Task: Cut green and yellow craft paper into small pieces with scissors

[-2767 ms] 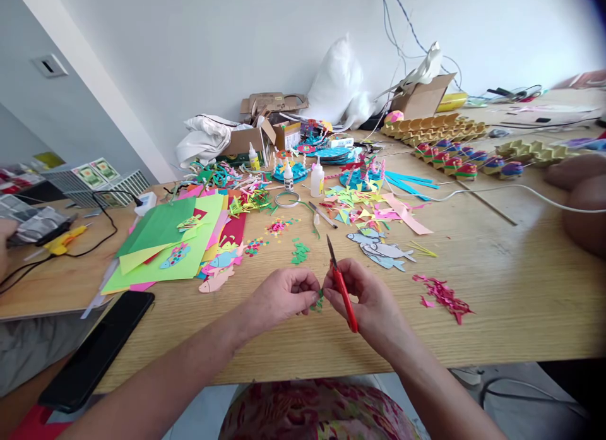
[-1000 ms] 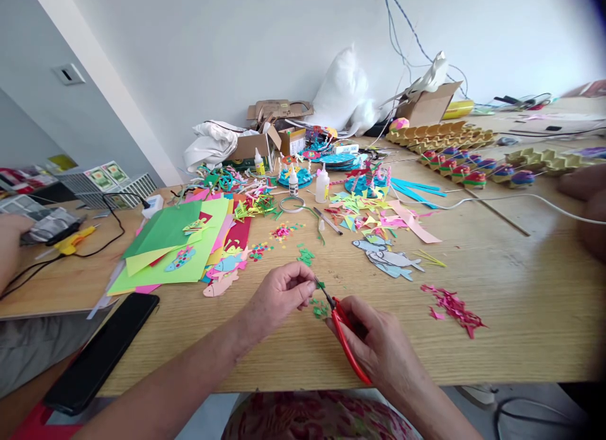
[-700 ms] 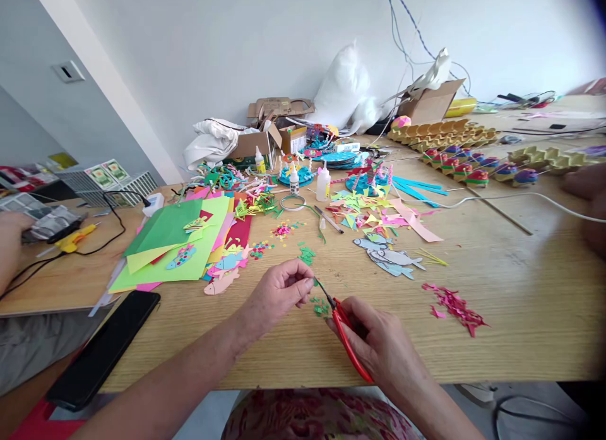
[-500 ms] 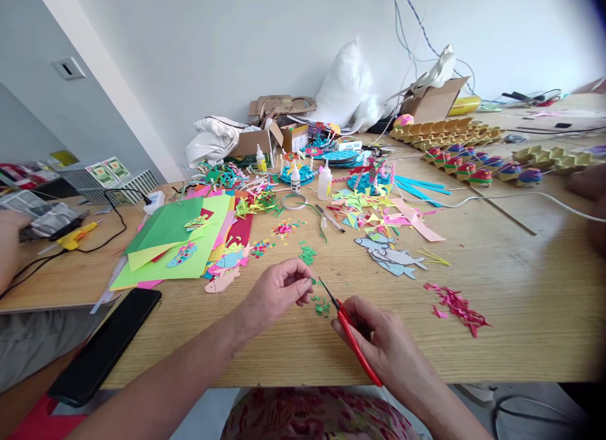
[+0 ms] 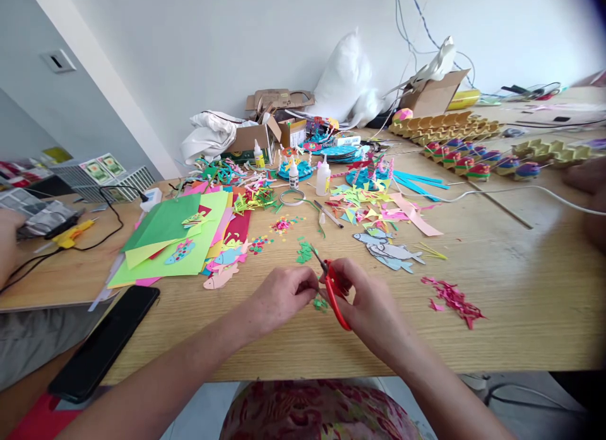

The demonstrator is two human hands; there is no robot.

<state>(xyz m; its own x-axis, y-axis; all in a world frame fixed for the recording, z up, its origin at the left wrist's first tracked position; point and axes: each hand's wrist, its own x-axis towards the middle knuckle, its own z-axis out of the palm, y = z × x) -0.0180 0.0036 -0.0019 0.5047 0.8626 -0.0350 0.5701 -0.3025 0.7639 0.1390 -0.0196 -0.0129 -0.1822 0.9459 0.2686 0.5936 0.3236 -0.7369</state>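
Firstly, worktop [image 5: 521,301]: wooden, bearing everything below. Coloured paper sheets [image 5: 165,222]: stacked, left of the hands. Left hand [image 5: 284,301]: reaching in from lower left, fingers pinched; anything between them is hidden. Right hand [image 5: 372,304]: opposite, fingertips close against the left's, fingers closed around the scissors. Step, as judged: fingertip handling of small paper, blades idle; another snip would call for turning them toward the left fingertips. Scissors [image 5: 337,301]: red-handled, blades angled up and leftward. Green scraps [image 5: 320,305]: on the worktop, just beneath the fingertips.
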